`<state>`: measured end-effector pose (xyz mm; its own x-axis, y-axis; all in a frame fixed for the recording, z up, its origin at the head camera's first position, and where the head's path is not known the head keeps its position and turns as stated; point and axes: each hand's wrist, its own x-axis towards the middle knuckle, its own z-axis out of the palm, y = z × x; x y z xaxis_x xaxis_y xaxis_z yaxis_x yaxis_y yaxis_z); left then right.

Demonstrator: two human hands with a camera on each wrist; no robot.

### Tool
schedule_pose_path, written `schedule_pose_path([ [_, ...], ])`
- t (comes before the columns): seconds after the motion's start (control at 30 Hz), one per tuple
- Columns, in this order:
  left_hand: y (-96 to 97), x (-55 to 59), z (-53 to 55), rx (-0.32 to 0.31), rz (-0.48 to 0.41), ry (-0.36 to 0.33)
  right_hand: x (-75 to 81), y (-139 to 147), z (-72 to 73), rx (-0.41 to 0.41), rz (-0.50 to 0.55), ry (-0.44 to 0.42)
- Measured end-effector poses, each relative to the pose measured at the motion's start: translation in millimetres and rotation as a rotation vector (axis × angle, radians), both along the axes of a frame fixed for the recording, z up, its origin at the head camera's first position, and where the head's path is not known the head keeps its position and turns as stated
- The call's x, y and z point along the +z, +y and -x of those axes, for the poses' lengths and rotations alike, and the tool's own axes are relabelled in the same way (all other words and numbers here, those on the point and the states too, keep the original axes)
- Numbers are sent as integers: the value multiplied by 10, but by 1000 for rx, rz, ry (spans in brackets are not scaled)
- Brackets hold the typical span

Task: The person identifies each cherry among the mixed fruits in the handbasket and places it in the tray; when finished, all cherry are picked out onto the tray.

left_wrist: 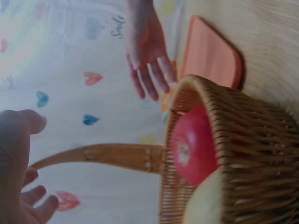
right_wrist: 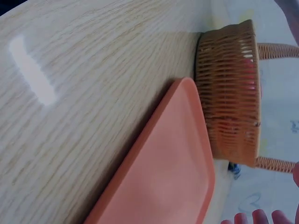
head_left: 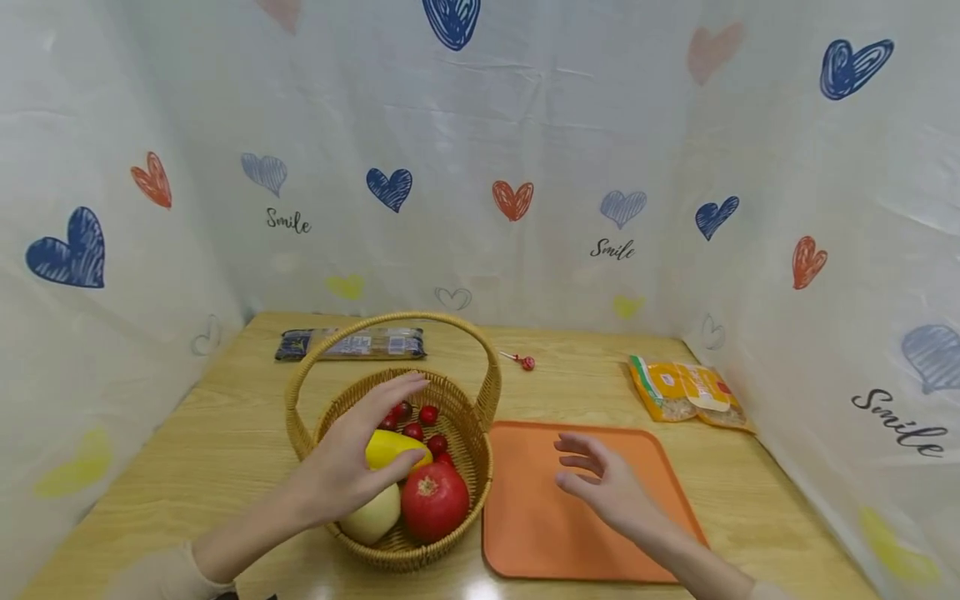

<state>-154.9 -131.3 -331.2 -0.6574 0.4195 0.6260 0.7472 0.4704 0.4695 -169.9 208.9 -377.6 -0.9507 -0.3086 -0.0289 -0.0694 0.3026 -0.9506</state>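
Note:
My left hand (head_left: 360, 467) hovers over the wicker basket (head_left: 480, 492), fingers extended and holding nothing. Inside the basket lie a red pomegranate (head_left: 435, 502), a pale round fruit (head_left: 372, 518), a yellow fruit (head_left: 386, 448) partly behind my hand, and several small dark-red cherries (head_left: 428, 415). My right hand (head_left: 611, 487) is held above the orange tray (head_left: 555, 542), its fingers relaxed and nothing in them. In the left wrist view, the pomegranate (left_wrist: 194, 144) shows just inside the basket rim.
A long dark-ended packet (head_left: 367, 343) lies behind the basket, under its arched handle (head_left: 420, 317). Near the back is a red lollipop (head_left: 527, 363). An orange-and-clear food bag (head_left: 690, 392) sits at the right, close to the heart-printed curtain (head_left: 825, 333).

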Motion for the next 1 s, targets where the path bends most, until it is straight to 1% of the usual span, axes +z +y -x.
schedule_pose_path([
  [0.1, -40, 158, -21, -76, -67, 164, 7, -64, -5, 20, 29, 5],
  [0.13, -57, 212, -16, -88, -91, 214, 12, -85, -5, 24, 34, 10],
  [0.17, -80, 263, -7, -86, -117, 263, 19, -108, -2, 27, 42, 13],
  [0.2, -107, 309, 12, -75, -140, 315, 26, -131, 2, 33, 49, 21],
  [0.23, -140, 352, 36, -47, -155, 359, 31, -157, 10, 41, 61, 31],
  [0.27, -186, 390, 59, -6, -164, 392, 36, -185, 19, 48, 73, 42],
  [0.33, -306, 438, 113, 81, -172, 437, 43, -248, 38, 74, 94, 75],
  [0.37, -376, 446, 142, 115, -178, 442, 42, -282, 50, 85, 104, 93],
  [0.43, -522, 421, 196, 152, -204, 408, 37, -353, 73, 113, 111, 132],
  [0.53, -699, 323, 225, 171, -251, 276, 29, -468, 99, 151, 132, 157],
  [0.6, -763, 244, 224, 170, -280, 182, 34, -556, 112, 171, 147, 146],
  [0.67, -795, 184, 207, 184, -277, 121, 46, -659, 134, 184, 157, 131],
  [0.77, -823, 113, 181, 208, -269, 100, 77, -832, 193, 202, 131, 128],
  [0.83, -840, 77, 152, 228, -275, 91, 99, -951, 245, 219, 98, 145],
  [0.9, -861, 54, 121, 243, -279, 94, 125, -1059, 290, 240, 70, 152],
  [1.0, -888, 43, 87, 250, -283, 93, 165, -1179, 341, 246, 21, 165],
])
